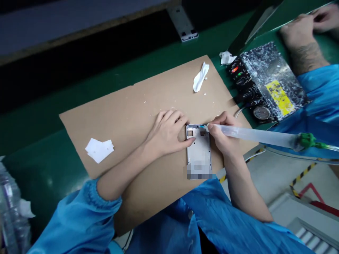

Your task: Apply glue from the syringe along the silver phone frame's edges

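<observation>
A metal phone frame point(199, 151) lies flat on a sheet of brown cardboard point(127, 116), its lower end blurred by blocky patches. My left hand point(169, 132) steadies it from the left, thumb across its face and fingertips against its upper left edge. In my right hand point(224, 134) is a long translucent dispensing syringe point(254, 135), pinched near its tip. The tip is at the top edge of the frame, by a small blue-tinted spot. A green fitting point(307, 141) caps the syringe's far end, with a clear tube running off right.
A black, paint-spattered dispenser controller point(267, 81) with a gauge stands right. Crumpled white tissue point(201, 77) and white paper pieces point(99, 150) lie on the cardboard. Another phone part point(182, 23) rests at the back. A co-worker's hand point(299, 31) is upper right; plastic wrapping point(12, 204) is left.
</observation>
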Tool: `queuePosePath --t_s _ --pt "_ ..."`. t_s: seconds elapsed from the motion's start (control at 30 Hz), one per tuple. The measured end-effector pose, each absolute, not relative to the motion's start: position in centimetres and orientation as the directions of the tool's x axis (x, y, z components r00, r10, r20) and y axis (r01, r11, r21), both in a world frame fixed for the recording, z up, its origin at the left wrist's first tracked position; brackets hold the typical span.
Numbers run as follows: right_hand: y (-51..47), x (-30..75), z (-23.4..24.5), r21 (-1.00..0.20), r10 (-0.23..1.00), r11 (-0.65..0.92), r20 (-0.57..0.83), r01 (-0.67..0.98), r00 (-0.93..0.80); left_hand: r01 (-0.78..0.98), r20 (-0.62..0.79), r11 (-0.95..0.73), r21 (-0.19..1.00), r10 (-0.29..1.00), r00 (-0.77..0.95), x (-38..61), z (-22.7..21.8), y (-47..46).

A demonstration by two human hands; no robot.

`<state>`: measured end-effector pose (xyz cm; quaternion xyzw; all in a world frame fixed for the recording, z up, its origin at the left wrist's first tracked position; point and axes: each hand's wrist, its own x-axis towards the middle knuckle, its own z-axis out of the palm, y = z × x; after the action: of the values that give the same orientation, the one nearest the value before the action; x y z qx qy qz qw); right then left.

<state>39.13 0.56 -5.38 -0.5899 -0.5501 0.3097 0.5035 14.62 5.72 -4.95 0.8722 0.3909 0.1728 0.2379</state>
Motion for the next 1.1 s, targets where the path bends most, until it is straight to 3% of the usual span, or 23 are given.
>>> queuePosePath --t_s 0.63,1.1 --pt "0.42 38.75 -4.8 -0.872 0.962 0.112 0.215 0.476 0.167 0.591 0.149 -0.604 0.535 0.756 0.637 14.79 -4.77 5.55" --pt "0.46 38.85 -4.78 -0.884 0.955 0.123 0.228 0.451 0.187 0.586 0.18 -0.623 0.517 0.749 0.637 14.81 -4.98 5.54"
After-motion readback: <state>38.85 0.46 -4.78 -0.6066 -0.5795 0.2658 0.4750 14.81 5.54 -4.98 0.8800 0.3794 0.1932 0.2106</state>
